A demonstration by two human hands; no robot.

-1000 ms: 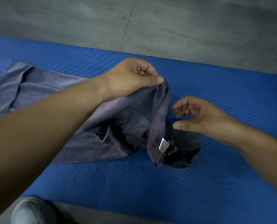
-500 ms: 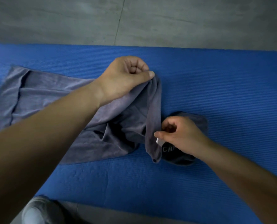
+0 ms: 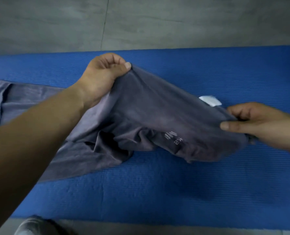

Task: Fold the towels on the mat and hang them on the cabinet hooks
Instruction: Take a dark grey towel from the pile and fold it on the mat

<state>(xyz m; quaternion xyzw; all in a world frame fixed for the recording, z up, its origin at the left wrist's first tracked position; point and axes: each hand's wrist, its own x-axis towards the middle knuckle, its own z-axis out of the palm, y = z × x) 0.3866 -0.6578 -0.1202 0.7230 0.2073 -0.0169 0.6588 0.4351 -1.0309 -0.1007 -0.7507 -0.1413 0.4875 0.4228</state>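
While it is stretched between two hands, the grey towel [image 3: 157,116] hangs just above the blue mat [image 3: 174,192], and its rear part lies flat on the mat toward nine o'clock. The left hand [image 3: 101,78] is closed on one corner at about eleven o'clock from the middle of the cloth, thumb pressed over the edge. The right hand [image 3: 259,121] is closed on the other corner at about three o'clock, with the thumb on top and the fingers curled under. A white label [image 3: 210,100] stands out of the edge just beside the right hand. Between the hands the held edge runs from eleven o'clock to three o'clock, so the long axis of the towel goes across it, away to nine o'clock. I judge that the next move is to spread this end flat, and both hands are equally near because they already hold it. A shoe [image 3: 30,226] shows at seven o'clock, off the mat.
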